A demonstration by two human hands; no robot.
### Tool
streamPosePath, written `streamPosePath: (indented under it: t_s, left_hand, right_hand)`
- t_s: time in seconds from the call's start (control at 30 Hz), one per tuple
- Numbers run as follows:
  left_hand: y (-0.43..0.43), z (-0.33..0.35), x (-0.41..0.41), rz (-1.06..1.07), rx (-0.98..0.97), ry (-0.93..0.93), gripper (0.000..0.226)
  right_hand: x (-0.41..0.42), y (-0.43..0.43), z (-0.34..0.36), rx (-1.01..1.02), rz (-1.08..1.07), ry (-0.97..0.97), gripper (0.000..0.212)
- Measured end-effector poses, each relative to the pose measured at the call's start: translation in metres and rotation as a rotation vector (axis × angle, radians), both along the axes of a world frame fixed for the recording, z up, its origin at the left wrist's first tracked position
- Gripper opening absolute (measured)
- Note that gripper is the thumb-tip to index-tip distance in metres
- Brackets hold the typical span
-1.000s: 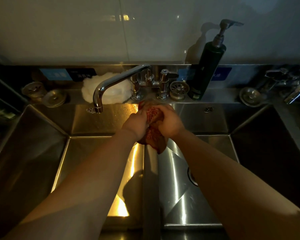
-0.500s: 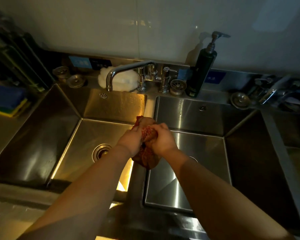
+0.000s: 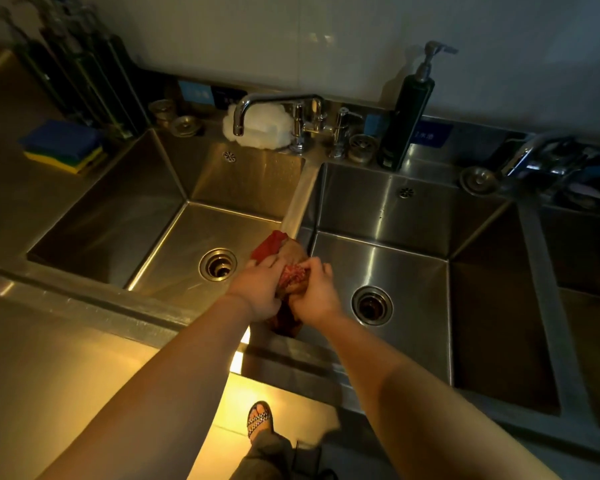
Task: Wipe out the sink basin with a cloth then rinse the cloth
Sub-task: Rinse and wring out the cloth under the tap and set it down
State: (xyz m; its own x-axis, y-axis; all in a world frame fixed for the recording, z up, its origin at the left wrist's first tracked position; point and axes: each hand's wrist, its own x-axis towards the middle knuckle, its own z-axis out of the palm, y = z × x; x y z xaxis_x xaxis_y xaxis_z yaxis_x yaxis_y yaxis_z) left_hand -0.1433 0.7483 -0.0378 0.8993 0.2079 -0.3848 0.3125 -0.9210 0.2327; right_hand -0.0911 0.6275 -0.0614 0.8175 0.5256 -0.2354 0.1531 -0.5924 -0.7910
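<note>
Red cloth (image 3: 293,277) bunched between both hands; left hand (image 3: 260,291) and right hand (image 3: 314,294) grip it above the sink divider (image 3: 300,199).

Bunched red cloth (image 3: 293,277) above the divider (image 3: 302,192) of the sink basin (image 3: 174,244).

No legible text; blue labels (image 3: 430,135) on backsplash (image 3: 478,129) (white characters) too blurred to read.
</note>
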Motion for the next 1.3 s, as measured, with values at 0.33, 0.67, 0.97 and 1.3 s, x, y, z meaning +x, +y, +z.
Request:
streamPosePath:
  t_s: [0.33,0.67,0.97,1.3]
  left_hand:
    - [0.0,-0.008,0.014,-0.101,0.069,0.063,0.091]
    - [0.022,-0.005,0.042,-0.18,0.014,0.085,0.089]
    - [0.015,-0.004,0.017,-0.049,-0.085,-0.056,0.068]
    - [-0.01,0.018,-0.055,-0.038,-0.118,-0.056,0.063]
  right_hand:
    - [-0.001,0.006,-0.012,-0.063,-0.06,0.01,0.049]
    - [0.022,0.017,-0.007,-0.044,-0.113,-0.044,0.039]
    - [0.005,-0.001,0.011,0.084,-0.077,-0.034,0.044]
    - [-0.039,-0.043,0.02,0.052,0.136,-0.095,0.053]
